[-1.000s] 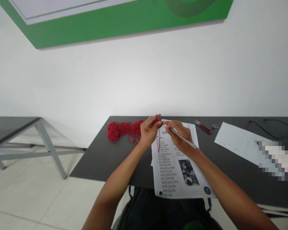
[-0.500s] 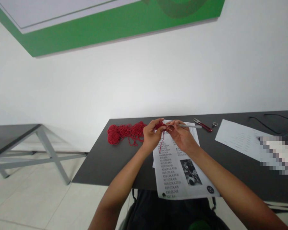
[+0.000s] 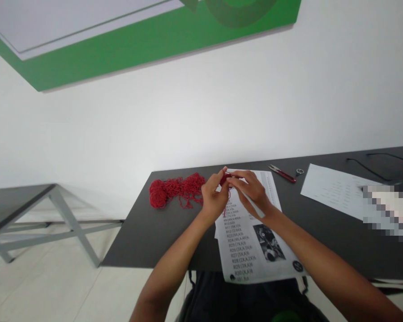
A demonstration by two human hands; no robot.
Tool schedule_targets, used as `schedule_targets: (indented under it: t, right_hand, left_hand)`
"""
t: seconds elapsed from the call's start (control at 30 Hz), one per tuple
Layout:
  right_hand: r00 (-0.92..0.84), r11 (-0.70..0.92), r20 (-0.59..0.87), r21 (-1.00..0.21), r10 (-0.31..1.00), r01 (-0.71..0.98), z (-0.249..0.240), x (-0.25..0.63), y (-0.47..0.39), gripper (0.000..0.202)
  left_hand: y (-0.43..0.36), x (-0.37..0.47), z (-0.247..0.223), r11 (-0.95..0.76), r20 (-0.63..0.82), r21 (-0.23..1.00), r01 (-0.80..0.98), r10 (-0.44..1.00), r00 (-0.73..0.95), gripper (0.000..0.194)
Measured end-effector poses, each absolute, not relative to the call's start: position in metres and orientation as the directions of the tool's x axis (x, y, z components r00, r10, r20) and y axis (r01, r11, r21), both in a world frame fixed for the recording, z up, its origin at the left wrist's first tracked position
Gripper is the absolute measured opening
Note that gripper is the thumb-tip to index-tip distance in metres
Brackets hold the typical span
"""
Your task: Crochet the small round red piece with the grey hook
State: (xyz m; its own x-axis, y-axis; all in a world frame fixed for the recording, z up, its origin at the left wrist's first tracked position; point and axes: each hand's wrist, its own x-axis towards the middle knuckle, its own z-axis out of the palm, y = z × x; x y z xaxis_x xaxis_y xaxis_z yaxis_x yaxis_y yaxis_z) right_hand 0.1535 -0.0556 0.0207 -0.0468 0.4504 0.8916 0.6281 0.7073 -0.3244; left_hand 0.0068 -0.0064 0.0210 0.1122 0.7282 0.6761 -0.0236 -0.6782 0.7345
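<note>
A small piece of red crochet work point(image 3: 225, 179) is pinched between the thumb and fingers of my left hand point(image 3: 215, 192). My right hand point(image 3: 253, 190) is closed at the piece's right side, its fingertips touching the red yarn. A crochet hook with a pale grey handle point(image 3: 256, 208) lies in that hand, the handle slanting down out of the palm; fingers hide its tip. A loose yarn end hangs below the work. To the left lies a loose heap of red yarn point(image 3: 184, 185) joined to a wound ball point(image 3: 157, 194).
Under my hands is a printed pattern sheet point(image 3: 242, 250) on the dark table point(image 3: 137, 241). Red-handled thread snips point(image 3: 282, 173) and a small metal ring point(image 3: 300, 171) lie at the right. Farther right are another paper point(image 3: 329, 192) and eyeglasses point(image 3: 372, 167).
The hook's handle has swung from pointing right above my right hand to slanting down below its palm. My right fingers have moved onto the red work. The view has shifted slightly.
</note>
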Motion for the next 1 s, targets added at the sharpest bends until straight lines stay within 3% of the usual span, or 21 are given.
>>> schedule_targets:
  t: [0.1,0.17,0.23,0.33,0.43,1.0]
  right_hand:
    - [-0.102,0.695,0.913,-0.224,0.394,0.683,0.02,0.152,-0.058,0.033]
    - [-0.062,0.729,0.911,-0.283,0.407,0.624,0.023,0.15,-0.061,0.034]
    - [0.02,0.754,0.885,-0.407,0.464,0.515,0.028,0.146,-0.063,0.028]
    - [0.105,0.761,0.832,-0.543,0.545,0.355,0.034,0.142,-0.064,0.013]
    - [0.128,0.76,0.808,-0.586,0.575,0.281,0.037,0.143,-0.063,0.004]
    - [0.046,0.686,0.705,-0.702,0.708,0.193,0.042,0.145,-0.076,0.004]
  left_hand:
    - [-0.009,0.013,0.021,-0.395,0.457,0.866,-0.307,0.874,0.164,0.038]
    - [-0.008,0.014,0.024,-0.203,0.336,0.87,-0.45,0.911,0.239,0.039]
    - [-0.006,0.012,0.028,-0.121,0.29,0.852,-0.51,0.919,0.268,0.041]
    - [-0.004,0.006,0.034,-0.121,0.293,0.846,-0.519,0.919,0.263,0.045]
    - [-0.006,0.003,0.037,-0.127,0.314,0.84,-0.527,0.907,0.282,0.047]
    - [-0.005,-0.006,0.05,-0.075,0.338,0.775,-0.627,0.888,0.312,0.044]
